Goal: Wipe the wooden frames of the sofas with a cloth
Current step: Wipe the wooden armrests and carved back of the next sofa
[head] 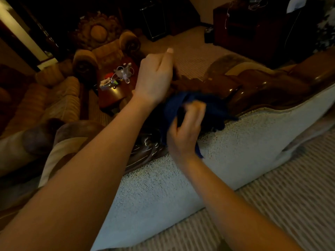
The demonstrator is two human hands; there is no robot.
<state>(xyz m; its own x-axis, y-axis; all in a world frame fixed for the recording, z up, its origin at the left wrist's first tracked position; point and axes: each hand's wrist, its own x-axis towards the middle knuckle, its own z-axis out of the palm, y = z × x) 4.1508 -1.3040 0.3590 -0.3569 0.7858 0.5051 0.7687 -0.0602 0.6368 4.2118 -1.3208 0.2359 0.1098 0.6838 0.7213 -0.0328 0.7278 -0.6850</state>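
A dark blue cloth lies bunched against the carved wooden frame along the top of a sofa's back. My right hand grips the cloth, fingers curled and blurred by motion. Just left of and above the cloth, my left hand rests on the carved crest of the frame, fingers curled over the wood, thumb tip raised. The sofa's pale, nubby back panel runs below the frame.
A small dark side table with clear plastic clutter stands beyond the sofa. An armchair with a carved crest and another sofa sit at the left. Striped carpet covers the floor. Dark cabinets stand at the back right.
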